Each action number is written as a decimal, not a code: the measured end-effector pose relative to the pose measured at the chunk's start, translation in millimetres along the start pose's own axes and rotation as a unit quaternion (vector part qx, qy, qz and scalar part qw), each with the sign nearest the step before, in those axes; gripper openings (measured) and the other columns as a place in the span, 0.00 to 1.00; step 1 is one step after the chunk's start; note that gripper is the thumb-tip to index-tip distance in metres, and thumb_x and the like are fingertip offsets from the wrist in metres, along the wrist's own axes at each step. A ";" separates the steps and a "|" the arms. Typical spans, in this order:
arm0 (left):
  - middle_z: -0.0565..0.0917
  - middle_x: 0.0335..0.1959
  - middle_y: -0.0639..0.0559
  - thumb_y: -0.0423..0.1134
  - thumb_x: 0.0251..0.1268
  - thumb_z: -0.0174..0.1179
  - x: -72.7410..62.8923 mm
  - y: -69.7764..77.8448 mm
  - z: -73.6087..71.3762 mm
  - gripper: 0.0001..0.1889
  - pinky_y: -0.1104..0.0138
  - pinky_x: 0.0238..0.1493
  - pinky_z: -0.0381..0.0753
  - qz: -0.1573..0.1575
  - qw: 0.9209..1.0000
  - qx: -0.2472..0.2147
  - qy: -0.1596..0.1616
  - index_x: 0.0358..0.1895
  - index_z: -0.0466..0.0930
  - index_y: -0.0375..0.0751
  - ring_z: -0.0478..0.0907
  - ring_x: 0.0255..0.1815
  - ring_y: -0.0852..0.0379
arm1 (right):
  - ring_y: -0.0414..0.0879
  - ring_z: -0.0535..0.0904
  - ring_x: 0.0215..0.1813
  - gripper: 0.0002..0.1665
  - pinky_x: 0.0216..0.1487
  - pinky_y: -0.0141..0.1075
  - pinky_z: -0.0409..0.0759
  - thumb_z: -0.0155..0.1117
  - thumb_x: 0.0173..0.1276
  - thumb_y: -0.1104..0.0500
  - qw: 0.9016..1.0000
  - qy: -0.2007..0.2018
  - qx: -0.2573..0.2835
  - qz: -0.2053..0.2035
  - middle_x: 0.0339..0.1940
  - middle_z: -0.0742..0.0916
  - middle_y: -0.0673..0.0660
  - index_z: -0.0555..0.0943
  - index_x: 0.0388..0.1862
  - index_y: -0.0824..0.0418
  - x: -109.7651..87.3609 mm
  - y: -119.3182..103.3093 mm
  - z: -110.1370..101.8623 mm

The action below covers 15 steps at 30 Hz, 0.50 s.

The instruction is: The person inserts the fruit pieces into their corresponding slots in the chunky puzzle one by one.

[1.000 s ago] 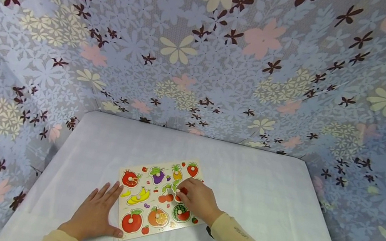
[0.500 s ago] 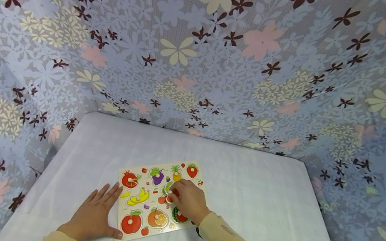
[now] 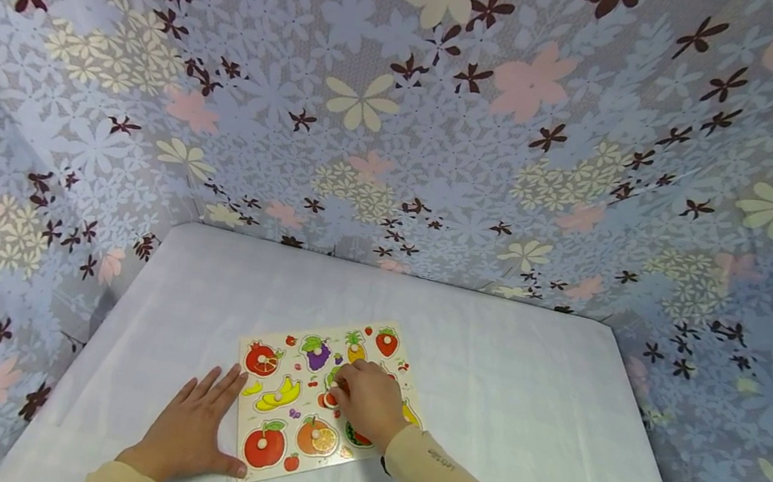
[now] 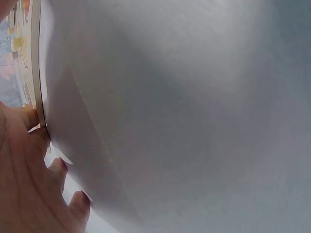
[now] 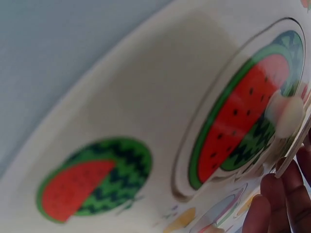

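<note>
A pale fruit puzzle board [image 3: 290, 356] lies at an angle on the table. My left hand [image 3: 194, 425] is spread flat along its left edge, thumb at the near corner. In the left wrist view, fingertips of that hand [image 4: 29, 170] touch the side of the board [image 4: 35, 63]. My right hand [image 3: 372, 403] pinches a cherry puzzle piece [image 3: 329, 400] over the cherry picture in the middle of the board; the fingers hide most of it. In the right wrist view, the right hand's fingers [image 5: 282, 194] are beside the thin edge of a piece, close to the knobbed watermelon piece [image 5: 243, 107].
Apple [image 3: 264, 448], orange [image 3: 316, 435], banana [image 3: 279, 394], pomegranate [image 3: 261, 359], grape [image 3: 316, 354] and strawberry [image 3: 386, 342] pieces sit in the board. A white cloth covers the table [image 3: 501, 377]. Flowered fabric walls [image 3: 401, 151] rise behind and at both sides.
My right hand has moved left across the board with the cherry piece, from beside the cherry picture to over it. The left hand and the board have stayed in place.
</note>
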<state>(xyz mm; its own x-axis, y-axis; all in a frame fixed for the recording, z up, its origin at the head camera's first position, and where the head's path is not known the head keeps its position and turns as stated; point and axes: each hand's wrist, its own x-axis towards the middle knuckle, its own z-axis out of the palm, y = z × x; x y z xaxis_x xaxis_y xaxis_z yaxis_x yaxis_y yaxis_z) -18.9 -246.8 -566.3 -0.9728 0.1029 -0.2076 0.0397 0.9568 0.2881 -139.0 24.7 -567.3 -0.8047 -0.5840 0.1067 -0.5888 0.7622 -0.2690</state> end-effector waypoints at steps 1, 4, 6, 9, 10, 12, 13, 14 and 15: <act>0.55 0.79 0.45 0.82 0.24 0.67 -0.1 0.4 -0.4 0.73 0.38 0.74 0.46 0.000 1.000 0.000 0.000 0.79 0.56 0.41 0.49 0.78 0.38 | 0.38 0.75 0.34 0.09 0.32 0.34 0.80 0.69 0.68 0.45 1.000 0.001 -0.001 0.000 0.34 0.81 0.42 0.85 0.40 0.47 0.3 -0.3 0.7; 0.55 0.79 0.45 0.82 0.24 0.67 -0.1 1.1 -0.9 0.73 0.38 0.73 0.46 0.000 1.000 -0.001 0.000 0.79 0.56 0.41 0.49 0.78 0.38 | 0.38 0.74 0.33 0.09 0.32 0.33 0.80 0.70 0.67 0.45 1.000 -0.003 -0.002 0.000 0.33 0.81 0.42 0.85 0.39 0.47 1.3 -1.2 2.7; 0.55 0.80 0.45 0.82 0.25 0.67 0.0 1.0 -0.6 0.73 0.39 0.74 0.47 0.002 1.000 0.001 0.002 0.79 0.56 0.41 0.49 0.78 0.38 | 0.38 0.73 0.33 0.09 0.32 0.32 0.80 0.70 0.67 0.45 1.000 -0.006 -0.005 -0.001 0.32 0.80 0.42 0.85 0.39 0.47 2.0 -1.8 4.1; 0.55 0.79 0.45 0.82 0.25 0.67 0.2 0.7 -0.2 0.73 0.39 0.74 0.47 0.004 1.000 0.002 0.004 0.79 0.56 0.41 0.49 0.78 0.38 | 0.37 0.73 0.31 0.09 0.30 0.31 0.79 0.70 0.67 0.45 1.000 -0.004 -0.012 -0.003 0.32 0.80 0.42 0.85 0.38 0.47 2.7 -2.5 5.6; 0.55 0.79 0.45 0.82 0.25 0.67 0.3 0.6 -0.1 0.73 0.39 0.74 0.47 0.004 1.000 0.002 0.005 0.79 0.56 0.41 0.49 0.78 0.38 | 0.37 0.73 0.31 0.09 0.30 0.31 0.79 0.70 0.67 0.45 1.000 -0.002 -0.013 -0.003 0.31 0.79 0.42 0.85 0.38 0.47 2.7 -2.8 6.0; 0.55 0.79 0.45 0.82 0.24 0.67 0.3 0.5 0.0 0.73 0.39 0.74 0.47 0.004 1.000 0.004 0.005 0.79 0.56 0.41 0.49 0.78 0.38 | 0.37 0.73 0.30 0.09 0.28 0.30 0.78 0.71 0.66 0.45 1.000 0.003 -0.013 -0.006 0.31 0.79 0.42 0.85 0.37 0.48 2.5 -3.5 6.3; 0.56 0.79 0.45 0.82 0.24 0.67 0.3 0.6 0.0 0.73 0.39 0.74 0.47 0.003 1.000 0.005 0.005 0.79 0.56 0.41 0.49 0.78 0.38 | 0.36 0.73 0.29 0.09 0.28 0.29 0.78 0.71 0.66 0.45 1.000 0.006 -0.013 -0.007 0.30 0.79 0.42 0.85 0.37 0.48 2.5 -3.7 6.3; 0.56 0.79 0.45 0.82 0.24 0.67 0.3 0.5 0.1 0.73 0.39 0.74 0.47 0.002 1.000 0.005 0.005 0.79 0.56 0.41 0.49 0.78 0.38 | 0.36 0.73 0.29 0.09 0.27 0.29 0.78 0.72 0.66 0.45 1.000 0.007 -0.012 -0.007 0.30 0.79 0.42 0.85 0.37 0.48 2.4 -4.0 6.5; 0.56 0.79 0.45 0.82 0.24 0.67 0.3 0.6 0.1 0.73 0.39 0.74 0.47 0.002 1.000 0.004 0.005 0.79 0.56 0.41 0.49 0.78 0.38 | 0.36 0.72 0.28 0.09 0.27 0.28 0.77 0.72 0.66 0.45 1.000 0.008 -0.010 -0.007 0.30 0.79 0.42 0.85 0.37 0.48 2.4 -4.3 6.6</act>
<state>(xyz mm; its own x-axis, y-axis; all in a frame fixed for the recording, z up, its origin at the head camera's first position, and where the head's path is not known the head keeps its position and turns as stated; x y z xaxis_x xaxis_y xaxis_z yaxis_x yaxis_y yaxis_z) -19.1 -246.2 -566.3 -0.9750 0.1030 -0.1970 0.0445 0.9586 0.2812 -137.9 18.2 -572.2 -0.7970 -0.5908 0.1253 -0.6017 0.7590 -0.2487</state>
